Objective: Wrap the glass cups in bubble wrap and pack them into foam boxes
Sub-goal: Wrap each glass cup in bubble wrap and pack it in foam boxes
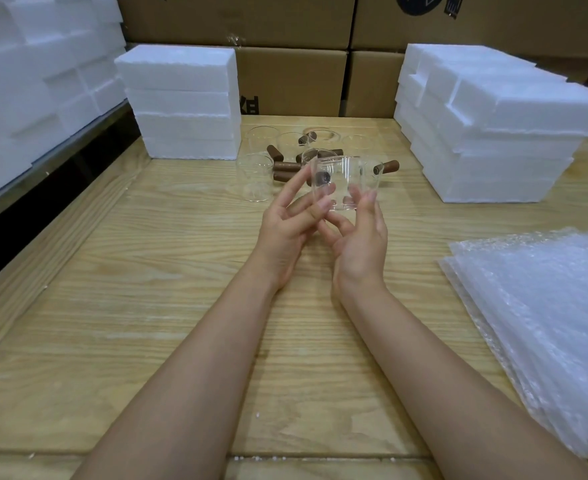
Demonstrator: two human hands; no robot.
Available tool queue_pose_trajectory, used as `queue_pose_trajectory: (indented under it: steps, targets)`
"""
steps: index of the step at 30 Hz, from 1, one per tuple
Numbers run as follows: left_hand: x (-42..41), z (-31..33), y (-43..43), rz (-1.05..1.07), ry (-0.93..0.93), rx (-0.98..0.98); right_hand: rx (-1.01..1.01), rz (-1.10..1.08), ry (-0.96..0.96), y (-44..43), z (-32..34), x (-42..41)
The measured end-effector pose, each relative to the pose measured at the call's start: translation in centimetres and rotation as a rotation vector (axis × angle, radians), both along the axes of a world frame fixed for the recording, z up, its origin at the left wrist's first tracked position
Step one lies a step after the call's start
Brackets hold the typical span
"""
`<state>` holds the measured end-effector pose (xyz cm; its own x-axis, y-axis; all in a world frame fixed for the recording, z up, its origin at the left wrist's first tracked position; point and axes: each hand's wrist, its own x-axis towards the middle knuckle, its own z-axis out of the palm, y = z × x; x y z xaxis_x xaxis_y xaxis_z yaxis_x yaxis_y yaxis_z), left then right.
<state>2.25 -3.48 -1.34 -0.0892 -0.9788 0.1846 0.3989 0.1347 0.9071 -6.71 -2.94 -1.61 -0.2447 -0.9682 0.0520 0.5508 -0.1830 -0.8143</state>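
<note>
A clear glass cup [341, 183] with a brown wooden handle hangs above the middle of the wooden table, held between both hands. My left hand [290, 221] touches its left side with fingertips, palm turned up. My right hand [361, 237] pinches its right lower edge between thumb and fingers. Behind it stand several more glass cups [256, 180] with brown handles [285, 166]. A pile of bubble wrap sheets [541, 323] lies at the right. White foam boxes are stacked at the back left [181, 102] and back right [486, 133].
More foam boxes [33, 74] are piled along the left side beyond a dark gap beside the table. Brown cardboard cartons [292, 77] form a wall behind the table. Bare wooden tabletop [168, 271] lies in front of the cups.
</note>
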Motion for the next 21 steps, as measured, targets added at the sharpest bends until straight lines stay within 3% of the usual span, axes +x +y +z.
queue_pose_trajectory:
  steps: [8,13,21]
  targets:
    - [0.0,-0.3,-0.3,0.115,0.041,-0.046,0.007,-0.070,0.254,-0.2,0.2,-0.7]
    - [-0.5,-0.4,-0.4,0.146,0.084,-0.003,-0.001,0.080,0.154,-0.8,0.3,-1.0]
    - [-0.5,0.0,-0.2,0.083,0.095,0.057,0.000,0.109,-0.095,-1.0,0.5,-1.2]
